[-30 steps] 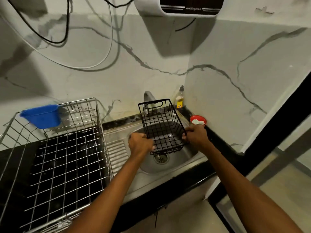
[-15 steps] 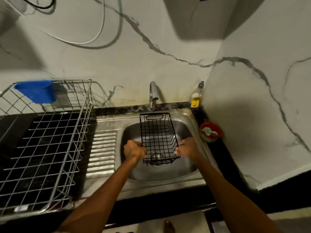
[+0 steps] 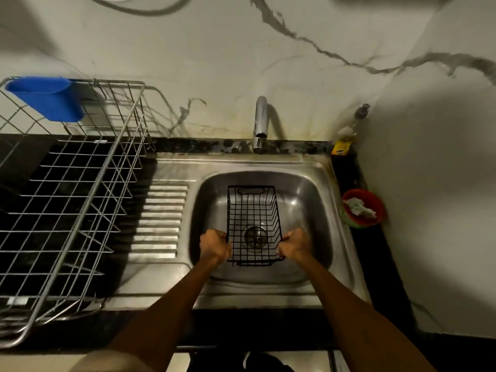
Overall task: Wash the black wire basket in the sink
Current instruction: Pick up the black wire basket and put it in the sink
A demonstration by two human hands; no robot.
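Both hands are lower than half a second ago, so the black wire basket (image 3: 253, 224) now sits down in the sink (image 3: 308, 189) bowl over the drain (image 3: 255, 236). Left hand (image 3: 214, 245) at 9 o'clock of it, right hand (image 3: 294, 244) at 3, fingers curled tight on its near corners. Tap (image 3: 260, 124) at 12, with bare steel all around the basket.
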